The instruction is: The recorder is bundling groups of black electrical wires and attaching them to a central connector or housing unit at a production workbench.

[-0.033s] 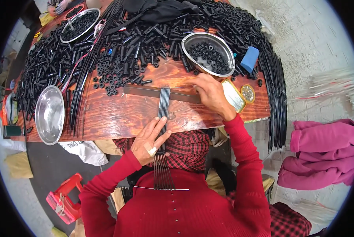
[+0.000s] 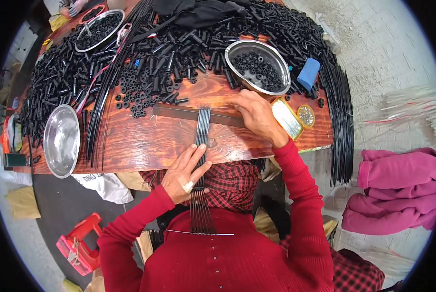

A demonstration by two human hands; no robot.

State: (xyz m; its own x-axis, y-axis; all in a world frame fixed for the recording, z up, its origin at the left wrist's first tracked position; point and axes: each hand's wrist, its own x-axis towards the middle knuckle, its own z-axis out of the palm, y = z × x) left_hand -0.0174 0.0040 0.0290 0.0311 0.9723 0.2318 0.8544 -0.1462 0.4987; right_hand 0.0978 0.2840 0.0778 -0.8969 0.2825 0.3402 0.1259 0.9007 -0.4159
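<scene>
A flat row of thin black rods runs from the table over its near edge toward my chest. My left hand lies on the row at the edge, fingers stretched over it and gripping it. Below the hand the rods fan out to a thin silvery crosswise rod. Their far end crosses a flat dark bar on the table. To the right of that end, my right hand hovers by the bar with fingertips pinched together; what they hold is too small to make out.
Black tubes and rings are heaped across the back. A metal bowl of black rings, a blue block, a yellow-rimmed tin and a small round dish stand right. An oval metal bowl sits left.
</scene>
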